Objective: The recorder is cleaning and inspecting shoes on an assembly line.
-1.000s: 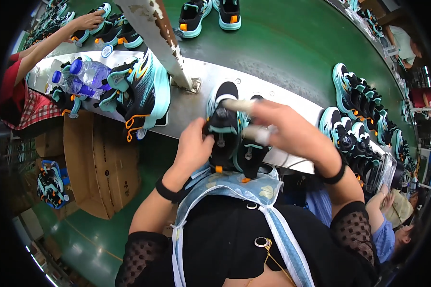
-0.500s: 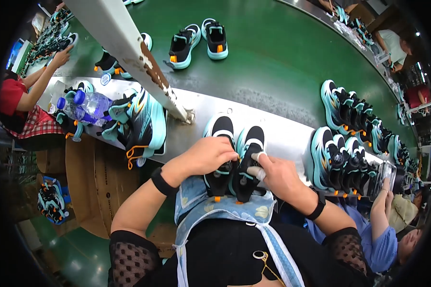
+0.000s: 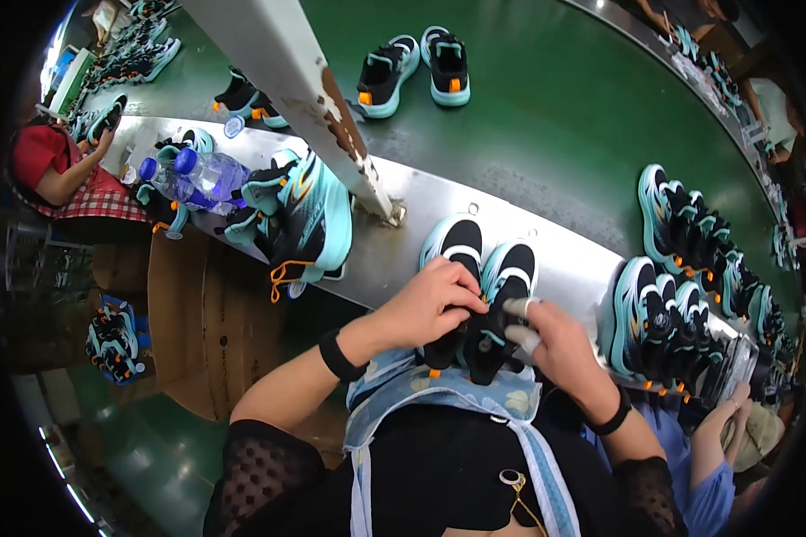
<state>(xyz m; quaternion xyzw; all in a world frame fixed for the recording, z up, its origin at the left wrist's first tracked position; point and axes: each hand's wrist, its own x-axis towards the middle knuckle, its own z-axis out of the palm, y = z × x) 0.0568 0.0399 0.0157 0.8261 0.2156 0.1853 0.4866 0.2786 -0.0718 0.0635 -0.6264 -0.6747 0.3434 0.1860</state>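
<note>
Two black sneakers with turquoise soles and orange heel tabs stand side by side in front of me, toes away: the left sneaker (image 3: 458,243) and the right sneaker (image 3: 513,267). My left hand (image 3: 430,306) lies over the left sneaker, its fingers pinched together by the gap between the pair. Whatever they grip is too small to make out. Pale covers wrap two fingers of my right hand (image 3: 555,345). Those fingers are apart, against the right side of the right sneaker's opening, with nothing visible between them.
A rusty white post (image 3: 331,112) rises from the metal ledge (image 3: 421,192). Left of it are stacked sneakers (image 3: 318,219) and water bottles (image 3: 210,174). More sneakers (image 3: 636,313) line the right. Another pair (image 3: 448,67) sits on the green surface (image 3: 537,98). Co-workers flank me.
The view has turned, so the scene sits farther right in the picture. My hands stay at the sneakers, both fingertips slightly nearer me. The person at left now holds a sneaker closer in.
</note>
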